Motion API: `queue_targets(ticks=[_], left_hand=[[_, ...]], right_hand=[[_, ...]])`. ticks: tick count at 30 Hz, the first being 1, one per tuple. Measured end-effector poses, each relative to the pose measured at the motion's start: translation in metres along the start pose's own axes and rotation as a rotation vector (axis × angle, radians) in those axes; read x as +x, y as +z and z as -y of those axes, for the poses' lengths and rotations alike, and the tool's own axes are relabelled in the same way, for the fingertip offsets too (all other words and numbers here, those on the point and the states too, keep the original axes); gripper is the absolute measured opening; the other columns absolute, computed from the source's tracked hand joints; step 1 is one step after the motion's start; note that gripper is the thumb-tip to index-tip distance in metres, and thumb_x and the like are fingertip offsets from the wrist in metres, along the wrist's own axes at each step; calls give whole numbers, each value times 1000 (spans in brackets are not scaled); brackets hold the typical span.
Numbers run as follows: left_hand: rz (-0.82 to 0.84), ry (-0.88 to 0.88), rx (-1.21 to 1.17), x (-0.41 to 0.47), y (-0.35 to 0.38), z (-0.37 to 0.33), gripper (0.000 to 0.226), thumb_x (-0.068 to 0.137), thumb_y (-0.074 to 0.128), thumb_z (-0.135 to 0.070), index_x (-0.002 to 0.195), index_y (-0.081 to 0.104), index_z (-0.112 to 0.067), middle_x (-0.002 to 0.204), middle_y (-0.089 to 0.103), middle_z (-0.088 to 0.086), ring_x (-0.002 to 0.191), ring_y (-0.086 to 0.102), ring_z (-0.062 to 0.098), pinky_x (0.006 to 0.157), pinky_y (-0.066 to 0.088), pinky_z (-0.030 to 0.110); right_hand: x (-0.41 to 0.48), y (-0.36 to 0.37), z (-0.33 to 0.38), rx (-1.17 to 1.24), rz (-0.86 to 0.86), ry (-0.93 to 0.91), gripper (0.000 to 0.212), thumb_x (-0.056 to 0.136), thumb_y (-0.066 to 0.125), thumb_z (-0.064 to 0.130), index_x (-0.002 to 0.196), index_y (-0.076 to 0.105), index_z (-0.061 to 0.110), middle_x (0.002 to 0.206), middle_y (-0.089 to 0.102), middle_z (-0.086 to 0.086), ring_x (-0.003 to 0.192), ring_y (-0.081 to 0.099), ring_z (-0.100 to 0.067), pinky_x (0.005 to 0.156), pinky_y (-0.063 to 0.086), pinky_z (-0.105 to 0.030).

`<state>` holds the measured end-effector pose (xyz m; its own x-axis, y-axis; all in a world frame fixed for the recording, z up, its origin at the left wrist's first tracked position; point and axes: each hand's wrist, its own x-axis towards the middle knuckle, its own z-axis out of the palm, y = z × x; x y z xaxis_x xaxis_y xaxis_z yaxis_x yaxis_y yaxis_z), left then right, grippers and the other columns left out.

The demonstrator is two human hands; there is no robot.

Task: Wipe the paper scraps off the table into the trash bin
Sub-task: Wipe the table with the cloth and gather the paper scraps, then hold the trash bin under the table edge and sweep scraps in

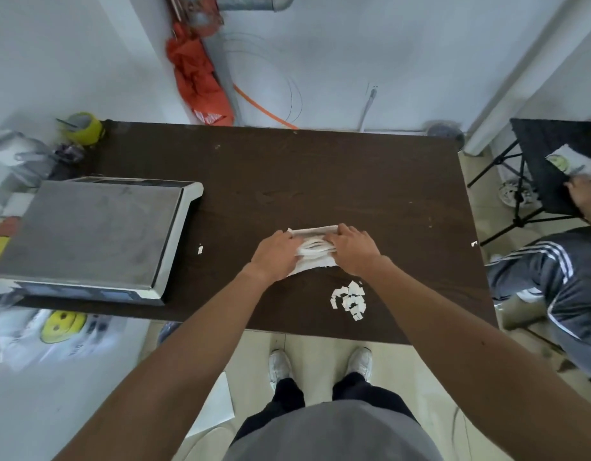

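Note:
A folded white paper towel point(312, 248) lies on the dark brown table point(320, 181), and both hands press on it. My left hand point(274, 252) grips its left end, my right hand point(352, 249) its right end. A small heap of white paper scraps point(349, 299) sits just in front of the towel, near the table's front edge. One stray scrap point(200, 249) lies to the left, another scrap point(474, 243) at the right edge. No trash bin shows clearly.
A grey weighing scale point(91, 234) fills the table's left part. A yellow tape roll point(83, 128) sits at the far left corner. A seated person point(560, 277) and a black stand point(550, 168) are to the right. A white plastic bag point(51, 331) lies on the floor, left.

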<state>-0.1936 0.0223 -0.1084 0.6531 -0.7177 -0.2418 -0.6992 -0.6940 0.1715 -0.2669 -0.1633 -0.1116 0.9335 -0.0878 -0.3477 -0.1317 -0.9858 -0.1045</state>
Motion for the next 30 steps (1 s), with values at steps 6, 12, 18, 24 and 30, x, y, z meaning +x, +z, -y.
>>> queue_targets(ticks=[6, 12, 18, 24, 30], left_hand=[[-79, -93, -188, -4, -10, 6, 56, 92, 67, -42, 142, 50, -24, 134, 56, -1, 125, 51, 20, 99, 48, 36], [-2, -186, -243, -25, -29, 24, 96, 79, 55, -81, 158, 29, -33, 165, 26, -1, 151, 26, 24, 118, 30, 46], [-54, -397, -225, -56, -43, 35, 82, 90, 35, -80, 159, 25, -36, 168, 18, -1, 154, 20, 24, 120, 27, 48], [-99, -651, -313, -115, -50, 60, 80, 91, 34, -79, 156, 32, -33, 161, 37, 0, 147, 35, 24, 117, 35, 46], [-202, -952, -411, -183, -43, 72, 76, 91, 36, -78, 148, 46, -28, 140, 61, 2, 127, 58, 26, 103, 46, 41]], right_hand=[[0, -15, -1, -51, -4, -68, 48, 97, 49, 34, 144, 45, 25, 142, 43, -7, 131, 42, -28, 107, 37, -44], [0, -33, 12, -96, -158, -258, 79, 79, 53, 71, 136, 47, 17, 129, 46, -4, 115, 50, -22, 97, 43, -40], [15, -49, 50, -58, -174, -440, 87, 79, 48, 79, 140, 46, 18, 134, 46, -2, 120, 51, -20, 99, 45, -38], [30, -63, 100, -115, -129, -601, 76, 87, 46, 67, 144, 42, 17, 144, 43, -7, 132, 44, -25, 107, 40, -43], [27, -51, 162, -173, -70, -805, 68, 91, 45, 62, 141, 44, 15, 134, 50, -6, 124, 49, -24, 101, 44, -42]])
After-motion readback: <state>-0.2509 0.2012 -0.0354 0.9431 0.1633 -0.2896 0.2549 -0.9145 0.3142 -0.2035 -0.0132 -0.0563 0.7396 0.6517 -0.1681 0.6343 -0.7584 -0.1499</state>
